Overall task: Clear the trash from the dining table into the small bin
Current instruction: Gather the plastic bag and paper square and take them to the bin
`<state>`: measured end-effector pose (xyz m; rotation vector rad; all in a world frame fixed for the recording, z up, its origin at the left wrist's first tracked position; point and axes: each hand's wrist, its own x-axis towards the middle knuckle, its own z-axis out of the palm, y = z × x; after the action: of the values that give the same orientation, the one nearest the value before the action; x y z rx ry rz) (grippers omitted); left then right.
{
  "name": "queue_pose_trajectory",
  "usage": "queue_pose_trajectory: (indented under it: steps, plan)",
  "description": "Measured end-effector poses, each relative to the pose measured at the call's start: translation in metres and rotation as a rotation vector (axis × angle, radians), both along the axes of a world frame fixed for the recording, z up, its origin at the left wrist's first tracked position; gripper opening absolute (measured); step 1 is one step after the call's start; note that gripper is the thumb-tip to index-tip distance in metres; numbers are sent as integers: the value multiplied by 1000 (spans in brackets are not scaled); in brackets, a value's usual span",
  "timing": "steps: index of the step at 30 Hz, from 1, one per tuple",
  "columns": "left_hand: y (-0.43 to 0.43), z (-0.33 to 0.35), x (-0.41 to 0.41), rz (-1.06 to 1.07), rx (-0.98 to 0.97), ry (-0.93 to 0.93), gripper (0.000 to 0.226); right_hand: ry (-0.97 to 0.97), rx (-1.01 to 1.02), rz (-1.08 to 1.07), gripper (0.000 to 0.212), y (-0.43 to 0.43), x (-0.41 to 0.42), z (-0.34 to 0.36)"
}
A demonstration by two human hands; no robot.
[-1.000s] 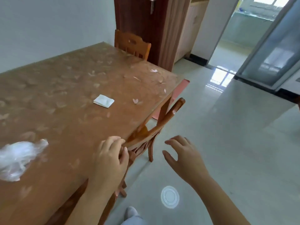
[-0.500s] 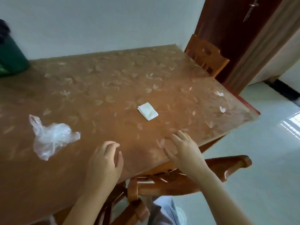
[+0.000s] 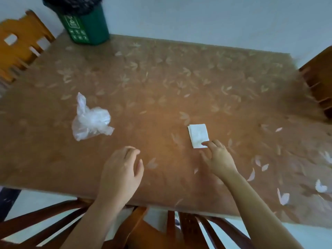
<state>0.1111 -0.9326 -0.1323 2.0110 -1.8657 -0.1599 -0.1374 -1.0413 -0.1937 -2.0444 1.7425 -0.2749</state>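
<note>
A folded white tissue [image 3: 198, 134] lies flat on the brown leaf-patterned dining table [image 3: 161, 83]. My right hand [image 3: 218, 158] reaches over the table with fingers spread, and one fingertip touches the tissue's near corner. A crumpled clear plastic bag [image 3: 89, 120] lies to the left of the middle. My left hand [image 3: 121, 174] hovers over the near edge, fingers loosely curled, holding nothing. A small green bin [image 3: 86, 24] with a black liner stands at the far left corner of the table.
A wooden chair [image 3: 19, 45] stands at the table's left end and another [image 3: 319, 81] at the right end. A third chair's back [image 3: 136, 229] is just below the near edge. A pale wall runs behind the table.
My view has swung left, so the green bin is in full sight. My right hand has moved forward to the tissue and now touches its corner. My left hand stays near the table's edge.
</note>
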Motion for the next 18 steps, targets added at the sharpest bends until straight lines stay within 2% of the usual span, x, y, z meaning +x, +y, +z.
queue_pose_trajectory:
  steps: [3,6,12,18]
  plan:
    - [4,-6,6,50,-16,32,15,-9,49,-6,36,-32,9,-22]
    - [12,-11,7,122,11,138,28,9,74,-14,38,-55,12,-39]
    - [21,-18,11,204,76,181,26,110,103,-49,37,-62,12,-58]
    - [30,-23,22,180,70,193,35,-19,99,-134,25,-38,29,-63]
